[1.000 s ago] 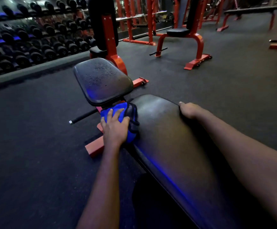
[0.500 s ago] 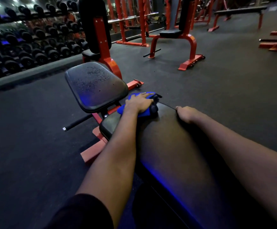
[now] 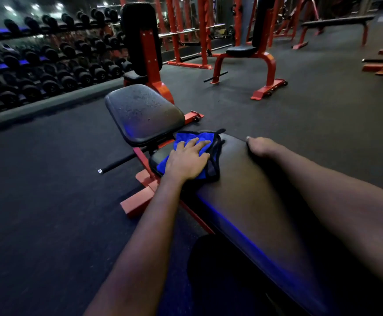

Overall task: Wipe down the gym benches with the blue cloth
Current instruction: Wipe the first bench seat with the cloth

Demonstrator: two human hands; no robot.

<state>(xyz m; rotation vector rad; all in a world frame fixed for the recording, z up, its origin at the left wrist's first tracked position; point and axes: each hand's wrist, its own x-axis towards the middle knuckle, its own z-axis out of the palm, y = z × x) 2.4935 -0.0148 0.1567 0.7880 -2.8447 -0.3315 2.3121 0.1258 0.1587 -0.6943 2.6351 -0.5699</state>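
Head view: left fingers point(image 3: 193, 144) flat on blue cloth point(image 3: 182, 138), right fingers point(image 3: 256, 143) gripping bench point(image 3: 243, 192) edge.

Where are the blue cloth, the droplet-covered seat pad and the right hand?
blue cloth point(image 3: 186, 136), head view: the bare blue fold at its far edge.
seat pad point(image 3: 143, 114), head view: middle of its droplet-speckled top.
right hand point(image 3: 260, 145), head view: its back, curled over the edge of the back pad point(image 3: 243, 190).

Crumpled blue cloth point(image 3: 205, 142) lies on the black bench pad's point(image 3: 250, 190) far end.
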